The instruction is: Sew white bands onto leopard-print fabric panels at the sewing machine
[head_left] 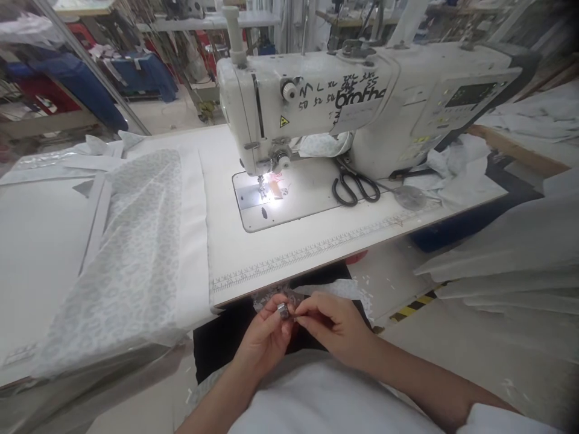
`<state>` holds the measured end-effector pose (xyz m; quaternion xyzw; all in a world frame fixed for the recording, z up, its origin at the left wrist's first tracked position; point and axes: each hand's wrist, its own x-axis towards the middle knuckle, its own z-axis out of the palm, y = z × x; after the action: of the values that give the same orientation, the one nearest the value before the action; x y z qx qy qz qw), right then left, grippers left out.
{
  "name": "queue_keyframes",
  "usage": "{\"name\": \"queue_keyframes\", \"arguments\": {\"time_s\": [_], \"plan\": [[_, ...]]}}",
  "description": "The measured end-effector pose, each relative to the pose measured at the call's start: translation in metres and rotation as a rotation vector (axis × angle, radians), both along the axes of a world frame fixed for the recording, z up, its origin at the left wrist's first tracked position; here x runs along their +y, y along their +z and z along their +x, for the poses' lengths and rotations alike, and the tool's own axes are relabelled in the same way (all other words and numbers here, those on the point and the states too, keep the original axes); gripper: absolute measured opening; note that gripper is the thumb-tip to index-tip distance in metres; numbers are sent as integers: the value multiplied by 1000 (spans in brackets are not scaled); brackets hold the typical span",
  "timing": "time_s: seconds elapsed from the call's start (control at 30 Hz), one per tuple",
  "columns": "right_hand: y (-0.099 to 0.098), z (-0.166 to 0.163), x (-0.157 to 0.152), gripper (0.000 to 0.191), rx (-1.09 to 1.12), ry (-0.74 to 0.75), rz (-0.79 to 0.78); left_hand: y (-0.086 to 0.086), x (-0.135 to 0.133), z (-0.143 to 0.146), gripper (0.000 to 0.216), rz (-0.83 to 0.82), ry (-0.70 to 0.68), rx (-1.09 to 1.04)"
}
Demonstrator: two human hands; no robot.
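Both my hands are down in my lap, below the front edge of the sewing table [316, 253]. My left hand [265, 337] is closed around a small round metal part [283, 310], which looks like a bobbin case. My right hand [332, 325] pinches at the same part from the right with its fingertips pressed together. A scrap of clear crinkled plastic [266, 297] lies just behind my fingers. The white sewing machine [362, 102] stands on the table ahead, its needle area [262, 190] lit by a lamp.
Black scissors [355, 184] lie on the machine bed to the right of the needle. A long patterned grey-white fabric piece [136, 241] lies over the table's left side. White cloth is piled at the right [452, 169]. Racks and blue fabric stand in the background.
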<state>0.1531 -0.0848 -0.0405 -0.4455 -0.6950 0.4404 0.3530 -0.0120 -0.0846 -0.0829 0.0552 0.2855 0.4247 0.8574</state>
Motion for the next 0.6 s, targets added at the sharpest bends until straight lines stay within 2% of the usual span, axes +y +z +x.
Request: {"name": "queue_keyframes", "arguments": {"time_s": [0.3, 0.4, 0.5, 0.6], "plan": [[0, -7, 0, 10, 52, -3, 7, -8, 2, 1, 28, -155, 31, -35], [1, -7, 2, 11, 43, 4, 18, -1, 2, 0, 26, -154, 33, -36], [7, -4, 10, 11, 34, 17, 53, 20, 8, -5, 24, 18, -30, -8], [20, -2, 34, 12, 15, 25, 108, 46, 34, -17, 19, 314, -180, 179]]}}
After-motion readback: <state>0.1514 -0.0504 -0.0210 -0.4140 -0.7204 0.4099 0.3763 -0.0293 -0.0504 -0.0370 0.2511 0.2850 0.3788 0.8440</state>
